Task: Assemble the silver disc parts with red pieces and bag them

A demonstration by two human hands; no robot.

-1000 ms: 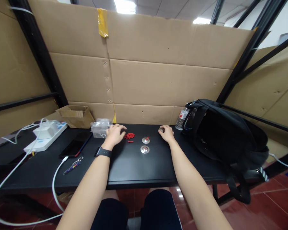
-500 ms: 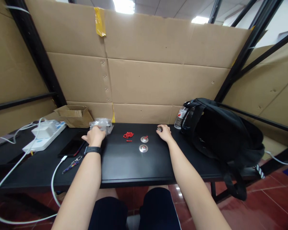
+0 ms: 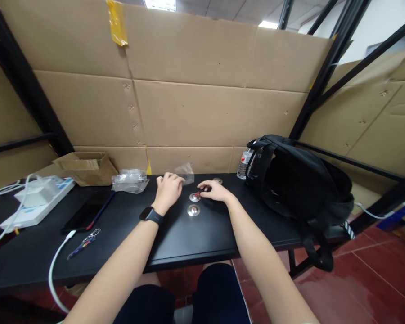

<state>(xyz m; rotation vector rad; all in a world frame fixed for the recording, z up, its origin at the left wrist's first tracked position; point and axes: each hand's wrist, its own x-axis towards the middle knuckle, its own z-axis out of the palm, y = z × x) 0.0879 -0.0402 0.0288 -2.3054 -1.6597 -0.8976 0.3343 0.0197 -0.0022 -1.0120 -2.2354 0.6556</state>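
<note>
Now that the left hand (image 3: 168,192) has come back from ten o'clock pinching a small clear bag (image 3: 185,172), the right hand (image 3: 216,192) has shifted to the far metal disc (image 3: 195,197), fingertips closed on its red piece (image 3: 197,194), with the near disc (image 3: 193,210) untouched on the bench (image 3: 195,234).

The left hand (image 3: 168,191) now holds a small clear bag (image 3: 185,172), and the right hand (image 3: 215,191) has moved onto the rear metal disc (image 3: 195,197).

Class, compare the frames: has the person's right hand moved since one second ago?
Yes. The right hand has shifted left, away from the black backpack, and now touches the farther metal disc with the red piece.
</note>
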